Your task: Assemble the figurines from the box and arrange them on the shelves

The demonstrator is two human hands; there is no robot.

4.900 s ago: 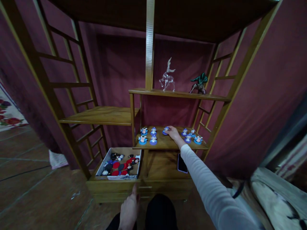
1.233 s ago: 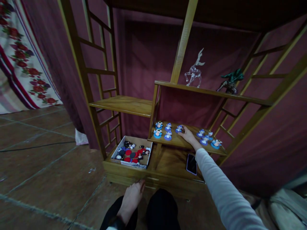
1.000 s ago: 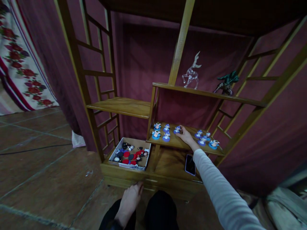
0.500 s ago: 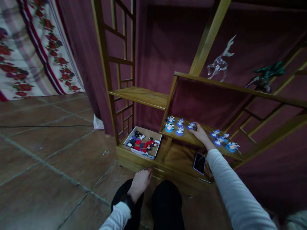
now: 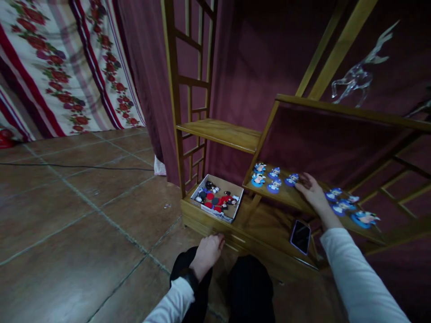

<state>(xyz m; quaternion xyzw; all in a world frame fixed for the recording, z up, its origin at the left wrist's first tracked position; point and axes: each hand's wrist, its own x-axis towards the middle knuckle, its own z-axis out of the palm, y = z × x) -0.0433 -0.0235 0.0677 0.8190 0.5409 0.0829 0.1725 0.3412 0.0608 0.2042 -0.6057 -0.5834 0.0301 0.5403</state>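
Note:
My right hand (image 5: pixel 312 190) is over the wooden display shelf (image 5: pixel 286 194), just right of a small purple-and-white figurine (image 5: pixel 291 180). Its fingers are apart, with nothing visible in them. To the left of that figurine stand two more purple figurines, one of them in front (image 5: pixel 274 186), and two blue-based figurines, the nearer one (image 5: pixel 258 180) close to the shelf's left end. Beyond my wrist, several more stand on the right, among them a blue-based figurine (image 5: pixel 365 219). My left hand (image 5: pixel 208 252) rests by my left knee, its fingers curled in and apparently holding nothing.
A shallow cardboard box (image 5: pixel 237 204) with several red, black and white figurines stands on the lower board. A phone (image 5: pixel 301 236) lies there too, below my right forearm. A clear glass deer (image 5: pixel 357 80) stands on the upper shelf. Slatted uprights (image 5: pixel 172 89) frame the left side.
My right hand has come away from the purple figurine, which stays standing on the shelf. The view has turned left, so everything sits farther right. My left hand keeps its place by the knee.

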